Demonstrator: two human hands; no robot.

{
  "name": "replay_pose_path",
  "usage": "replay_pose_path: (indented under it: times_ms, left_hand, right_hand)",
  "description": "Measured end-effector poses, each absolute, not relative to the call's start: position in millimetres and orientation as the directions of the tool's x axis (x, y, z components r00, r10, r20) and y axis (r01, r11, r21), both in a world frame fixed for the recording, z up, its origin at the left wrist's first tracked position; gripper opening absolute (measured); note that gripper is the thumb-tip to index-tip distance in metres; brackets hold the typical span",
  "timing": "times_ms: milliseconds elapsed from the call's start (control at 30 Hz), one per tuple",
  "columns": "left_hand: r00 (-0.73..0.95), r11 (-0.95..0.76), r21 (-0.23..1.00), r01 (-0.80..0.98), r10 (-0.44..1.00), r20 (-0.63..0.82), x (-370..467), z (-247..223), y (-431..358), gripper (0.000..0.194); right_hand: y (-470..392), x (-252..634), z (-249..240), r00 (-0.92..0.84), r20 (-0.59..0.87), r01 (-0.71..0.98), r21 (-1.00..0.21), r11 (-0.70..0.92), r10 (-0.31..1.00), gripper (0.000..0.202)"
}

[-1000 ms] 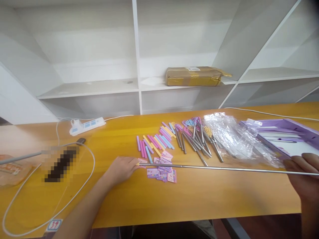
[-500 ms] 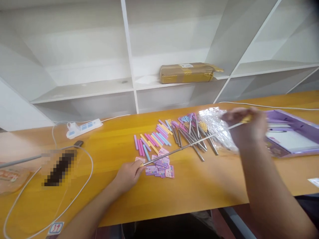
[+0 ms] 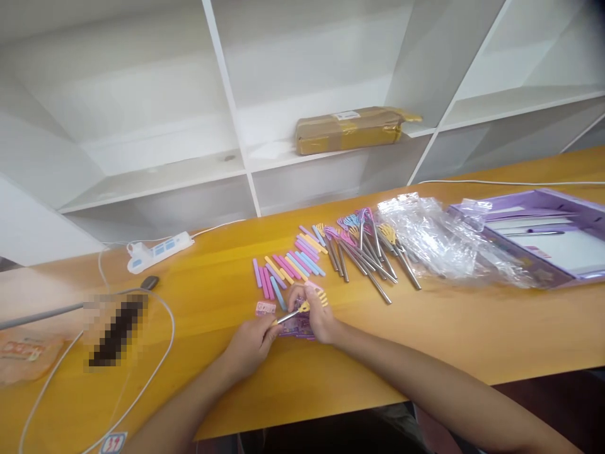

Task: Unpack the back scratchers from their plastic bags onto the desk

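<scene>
A telescopic back scratcher (image 3: pixel 288 316) with a yellow claw head and a short metal rod is held between my two hands. My left hand (image 3: pixel 249 343) is closed around its handle end, of which a bit of yellow shows. The fingers of my right hand (image 3: pixel 321 320) are wrapped round the rod near the claw. Beneath it lie small purple and pink printed cards (image 3: pixel 265 308), partly hidden by my hands. Just beyond are several coloured tubes (image 3: pixel 297 265) in purple, pink, yellow and blue. A pile of back scratchers (image 3: pixel 366 249) lies to their right.
Clear plastic bags (image 3: pixel 439 243) lie right of the pile, against a purple box (image 3: pixel 579 268) holding papers and a pen. A power strip (image 3: pixel 161 251) and a looped cable (image 3: pixel 174 315) are on the left. A taped carton (image 3: pixel 350 132) sits on the white shelf.
The back scratcher was stretched out long; its rod is now short. My right hand has come from the far right in to the left, close to my left hand.
</scene>
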State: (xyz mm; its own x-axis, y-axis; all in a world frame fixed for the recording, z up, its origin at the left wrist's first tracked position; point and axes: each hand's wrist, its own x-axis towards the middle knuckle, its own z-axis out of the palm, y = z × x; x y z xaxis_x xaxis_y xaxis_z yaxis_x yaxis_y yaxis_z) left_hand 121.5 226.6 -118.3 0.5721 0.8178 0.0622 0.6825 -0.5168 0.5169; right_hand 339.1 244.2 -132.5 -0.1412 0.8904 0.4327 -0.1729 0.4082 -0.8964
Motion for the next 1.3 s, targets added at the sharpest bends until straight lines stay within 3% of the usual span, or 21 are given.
replay_pose_path:
  times_ms: [400, 1300]
  left_hand:
    - [0.658, -0.660, 0.301, 0.688, 0.743, 0.124, 106, -122, 239, 0.041]
    - [0.664, -0.678, 0.276, 0.682, 0.731, 0.156, 102, -119, 243, 0.042]
  right_hand:
    - [242, 339, -141, -0.240, 0.369, -0.220, -0.922, 0.320, 0.898, 0.070]
    - [244, 338, -135, -0.269, 0.343, -0.160, -0.937, 0.310, 0.900, 0.070]
